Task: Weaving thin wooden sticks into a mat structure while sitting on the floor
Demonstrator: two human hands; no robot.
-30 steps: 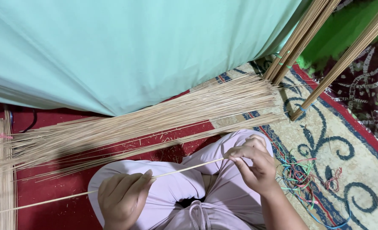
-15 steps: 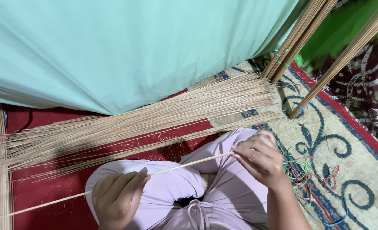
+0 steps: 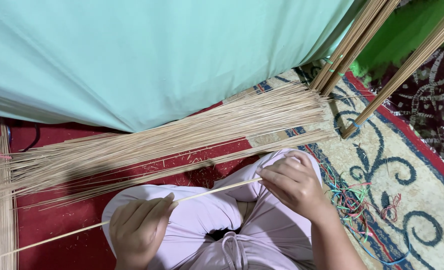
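Thin bamboo stick (image 3: 132,216) lying across the lap in lilac trousers (image 3: 202,220), left hand (image 3: 139,231) clenched around its middle, right hand (image 3: 292,184) pinching its end, loose stick pile (image 3: 182,137) on red carpet (image 3: 72,220) beyond, coloured ties (image 3: 354,200) just right.

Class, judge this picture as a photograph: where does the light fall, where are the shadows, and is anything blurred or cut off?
Head view: soft, even light on the pale green cloth, no glare; a dim shadow lies under the loose pile of sticks on the red mat; the thin stick, left hand and right hand are sharp; the right forearm is cut off.
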